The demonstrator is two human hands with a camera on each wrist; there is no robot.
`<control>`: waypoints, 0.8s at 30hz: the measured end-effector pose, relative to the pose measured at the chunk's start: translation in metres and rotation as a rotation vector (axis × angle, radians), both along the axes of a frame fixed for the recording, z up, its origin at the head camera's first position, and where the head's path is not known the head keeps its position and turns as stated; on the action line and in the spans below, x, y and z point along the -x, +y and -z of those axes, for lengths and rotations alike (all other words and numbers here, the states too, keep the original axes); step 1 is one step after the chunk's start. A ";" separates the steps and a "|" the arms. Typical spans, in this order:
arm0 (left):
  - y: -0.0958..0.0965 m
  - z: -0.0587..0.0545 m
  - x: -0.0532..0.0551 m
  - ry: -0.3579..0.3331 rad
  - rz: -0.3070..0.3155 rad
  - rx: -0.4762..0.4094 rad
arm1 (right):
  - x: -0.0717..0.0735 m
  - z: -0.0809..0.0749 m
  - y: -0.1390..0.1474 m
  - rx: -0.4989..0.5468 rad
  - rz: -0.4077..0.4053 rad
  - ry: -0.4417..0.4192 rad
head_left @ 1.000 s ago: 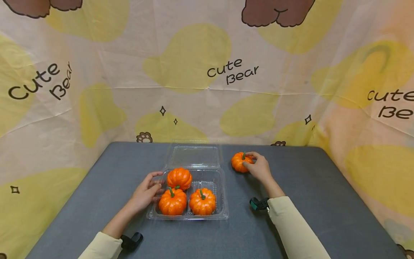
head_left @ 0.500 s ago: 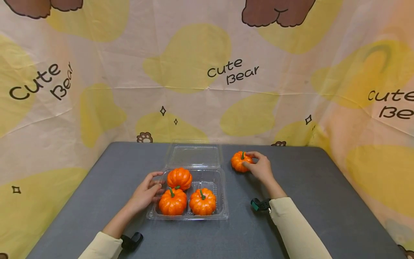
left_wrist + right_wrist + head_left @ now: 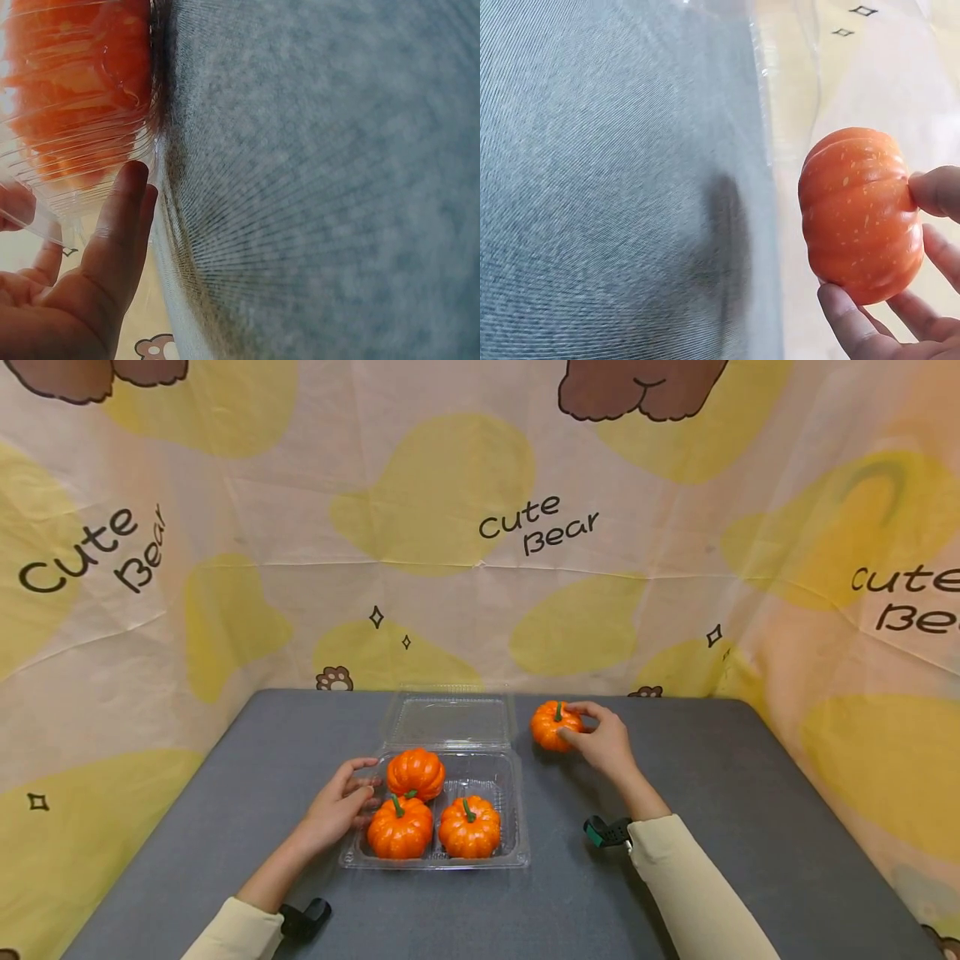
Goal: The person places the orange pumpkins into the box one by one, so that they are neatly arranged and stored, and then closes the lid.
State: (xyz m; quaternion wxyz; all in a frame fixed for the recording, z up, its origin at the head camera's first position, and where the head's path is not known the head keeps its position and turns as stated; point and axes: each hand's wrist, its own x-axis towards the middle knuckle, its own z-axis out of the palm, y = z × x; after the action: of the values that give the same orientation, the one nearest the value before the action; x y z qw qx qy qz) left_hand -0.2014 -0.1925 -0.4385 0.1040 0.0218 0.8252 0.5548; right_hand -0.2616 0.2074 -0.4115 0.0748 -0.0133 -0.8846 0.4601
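My right hand [image 3: 604, 743] grips a small orange pumpkin [image 3: 551, 725] with a green stem, thumb and fingers spread around its sides. In the right wrist view this pumpkin [image 3: 859, 217] hangs off the table, its shadow apart from it. My left hand [image 3: 337, 806] rests at the left side of a clear plastic clamshell box [image 3: 513, 810], whose lid [image 3: 450, 720] lies open behind. Straight fingers [image 3: 116, 232] touch the box's ribbed wall in the left wrist view. Inside the box sit three pumpkins: back left [image 3: 416, 774], front left [image 3: 400, 829] and front right [image 3: 470, 828].
The box stands on a grey cloth-covered table [image 3: 300, 727]. Around it hangs a printed fabric backdrop [image 3: 450, 527], close behind the table's far edge. Dark bands [image 3: 306, 920] are worn at both wrists.
My right hand has raised the pumpkin a little off the table and shifted it slightly left. My left hand and the box have stayed where they were.
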 end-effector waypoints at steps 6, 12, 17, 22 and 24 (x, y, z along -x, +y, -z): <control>0.000 -0.001 -0.001 -0.003 0.009 -0.013 | -0.006 -0.010 -0.007 0.031 -0.033 0.022; 0.000 -0.001 -0.001 -0.002 0.010 -0.012 | -0.013 -0.019 -0.017 0.036 -0.067 0.043; 0.000 0.000 0.000 -0.001 0.006 -0.009 | -0.018 -0.023 -0.025 0.018 -0.131 0.097; 0.000 0.000 0.000 0.000 0.006 -0.011 | -0.023 -0.025 -0.031 -0.017 -0.238 0.170; 0.000 0.000 0.000 0.000 0.005 -0.010 | -0.024 -0.025 -0.034 -0.017 -0.276 0.194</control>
State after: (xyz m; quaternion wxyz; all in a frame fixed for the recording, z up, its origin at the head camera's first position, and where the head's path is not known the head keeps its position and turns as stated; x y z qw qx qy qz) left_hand -0.2013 -0.1929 -0.4381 0.1051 0.0245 0.8225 0.5585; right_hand -0.2377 0.1736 -0.3860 0.0960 0.1535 -0.8704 0.4578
